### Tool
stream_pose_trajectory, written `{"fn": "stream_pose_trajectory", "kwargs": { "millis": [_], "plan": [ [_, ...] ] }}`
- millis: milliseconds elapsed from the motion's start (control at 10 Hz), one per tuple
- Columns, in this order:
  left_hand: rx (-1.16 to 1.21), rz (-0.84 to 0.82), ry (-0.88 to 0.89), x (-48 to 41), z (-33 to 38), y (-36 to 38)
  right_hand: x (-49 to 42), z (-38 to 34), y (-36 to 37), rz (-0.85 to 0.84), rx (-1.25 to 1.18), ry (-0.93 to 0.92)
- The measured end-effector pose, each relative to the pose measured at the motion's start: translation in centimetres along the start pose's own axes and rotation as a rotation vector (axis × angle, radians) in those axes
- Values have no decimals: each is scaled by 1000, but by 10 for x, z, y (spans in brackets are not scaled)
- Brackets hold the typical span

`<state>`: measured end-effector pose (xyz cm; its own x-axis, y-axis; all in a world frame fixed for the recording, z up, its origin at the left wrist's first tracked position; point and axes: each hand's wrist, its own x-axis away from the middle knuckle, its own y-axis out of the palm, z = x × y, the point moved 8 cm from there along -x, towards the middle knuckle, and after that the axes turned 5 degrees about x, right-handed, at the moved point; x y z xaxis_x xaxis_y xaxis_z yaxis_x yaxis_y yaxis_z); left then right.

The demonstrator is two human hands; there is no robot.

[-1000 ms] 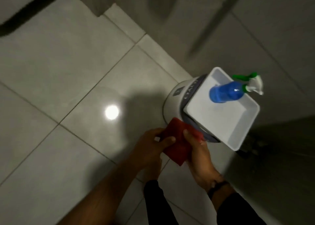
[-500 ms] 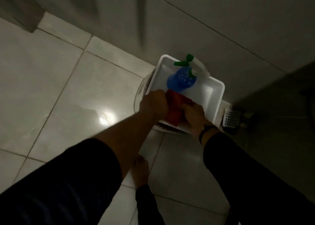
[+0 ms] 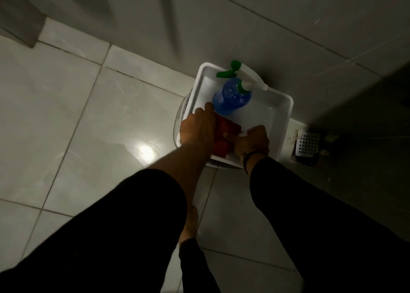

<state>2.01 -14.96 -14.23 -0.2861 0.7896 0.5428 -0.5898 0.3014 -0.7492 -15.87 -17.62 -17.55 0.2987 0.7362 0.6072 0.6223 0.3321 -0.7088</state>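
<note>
1. Forearms in black sleeves reach forward and down from the bottom of the frame, and both hands meet over a white tray [image 3: 286, 113].
2. The left hand [image 3: 197, 128] shows its back to the camera, with one finger stretched towards the spray bottle [image 3: 231, 97]. It lies on the left edge of the red cloth [image 3: 226, 133]. The rest of its fingers are hidden under the hand, so I cannot tell whether its grip clasps the cloth or only presses on it.
3. The right hand [image 3: 253, 140] is bunched, knuckles up, with a dark band at the wrist. Its grip is curled tight on the right edge of the cloth.
4. The cloth lies crumpled in the near half of the tray, between the two hands and partly covered by them.
5. The blue bottle, with its green and white trigger head, stands at the far end of the tray, just beyond the cloth and close to the left fingertip.
6. The tray sits on top of a round white bucket [image 3: 179, 124], close against the wall.
7. On the tiled floor [image 3: 77, 115], a perforated drain cover [image 3: 307, 145] lies to the right of the tray, and a bare foot [image 3: 190, 224] shows between the arms.
</note>
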Motion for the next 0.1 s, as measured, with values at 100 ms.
{"fn": "stream_pose_trajectory", "kwargs": {
  "millis": [100],
  "plan": [
    [158, 100, 15, 37, -6, -21, 26, -6, -14, 57, -72, -49]
  ]
}}
